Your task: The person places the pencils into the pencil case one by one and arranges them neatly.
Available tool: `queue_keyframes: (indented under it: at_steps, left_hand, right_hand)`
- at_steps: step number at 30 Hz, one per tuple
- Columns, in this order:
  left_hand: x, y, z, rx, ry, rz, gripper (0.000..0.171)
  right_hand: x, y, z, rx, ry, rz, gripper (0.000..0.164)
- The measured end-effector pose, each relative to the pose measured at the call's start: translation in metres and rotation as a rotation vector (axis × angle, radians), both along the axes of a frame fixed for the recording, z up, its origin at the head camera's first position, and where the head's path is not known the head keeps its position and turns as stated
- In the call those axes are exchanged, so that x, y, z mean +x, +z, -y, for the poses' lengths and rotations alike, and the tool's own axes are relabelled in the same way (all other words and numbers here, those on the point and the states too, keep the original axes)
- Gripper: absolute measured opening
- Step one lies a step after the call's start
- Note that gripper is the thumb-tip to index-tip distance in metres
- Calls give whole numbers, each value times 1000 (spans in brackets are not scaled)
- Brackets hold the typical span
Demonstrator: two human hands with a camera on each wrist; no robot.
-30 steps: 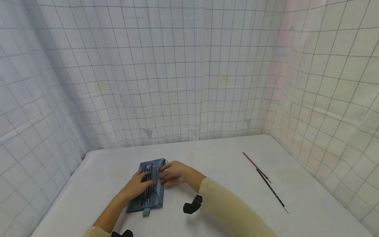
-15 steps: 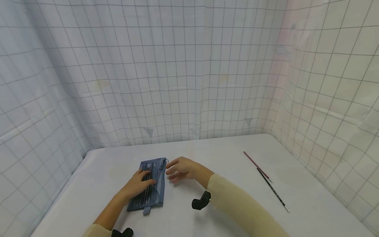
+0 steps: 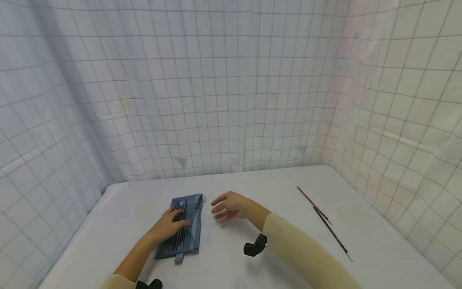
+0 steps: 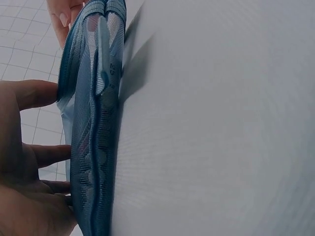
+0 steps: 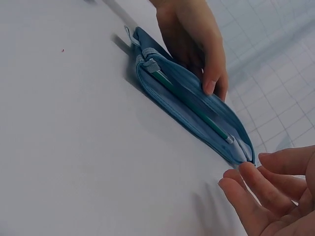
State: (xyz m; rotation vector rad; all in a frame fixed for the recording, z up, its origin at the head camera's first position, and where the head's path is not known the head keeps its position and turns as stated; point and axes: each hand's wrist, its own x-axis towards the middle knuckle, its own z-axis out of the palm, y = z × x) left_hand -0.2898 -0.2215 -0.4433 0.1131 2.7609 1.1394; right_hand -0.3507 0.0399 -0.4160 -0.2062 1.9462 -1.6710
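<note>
A blue pencil case (image 3: pixel 195 235) with a mesh front lies flat on the white table. My left hand (image 3: pixel 164 229) rests on it, fingers spread and their tips touching its upper face in the left wrist view. The zipper side of the case (image 5: pixel 170 104) gapes in the right wrist view, and a green pencil (image 5: pixel 192 106) shows inside. Dark pencil shapes show through the mesh in the head view. My right hand (image 3: pixel 234 207) hovers just right of the case, fingers loosely bent and holding nothing.
A red pencil (image 3: pixel 312 202) and a black pencil (image 3: pixel 333 233) lie at the table's right, their ends close together. White gridded curtains (image 3: pixel 223 100) stand behind the table and at both sides. A small key ring (image 3: pixel 204 198) hangs at the case's far corner.
My right hand has drawn away to the right from the edge of the pencil case, leaving its zipper side in view. The left hand and the case have stayed in place.
</note>
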Motion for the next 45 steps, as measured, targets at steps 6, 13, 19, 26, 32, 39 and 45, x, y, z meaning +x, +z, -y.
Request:
queue_keyframes:
  at_steps: [6, 13, 19, 26, 32, 39, 45]
  left_hand:
    - [1, 1, 2, 9, -15, -1, 77]
    - [1, 3, 1, 21, -19, -5, 77]
    - [1, 3, -1, 22, -21, -17, 75]
    - [1, 1, 1, 32, -30, -22, 75]
    - [1, 0, 2, 40, -25, 4, 78]
    - [2, -1, 3, 28, -16, 5, 78]
    - [0, -1, 1, 27, -15, 6, 77]
  right_hand:
    - [0, -1, -11, 13, -11, 1, 34]
    - [2, 2, -25, 39, -23, -9, 37]
    - [3, 1, -41, 53, -54, -4, 37]
    - [2, -1, -57, 71, -86, -25, 39]
    - [2, -1, -67, 83, -95, -28, 39]
    - [2, 2, -74, 97, -107, -37, 41]
    - [1, 6, -83, 115, -115, -43, 41]
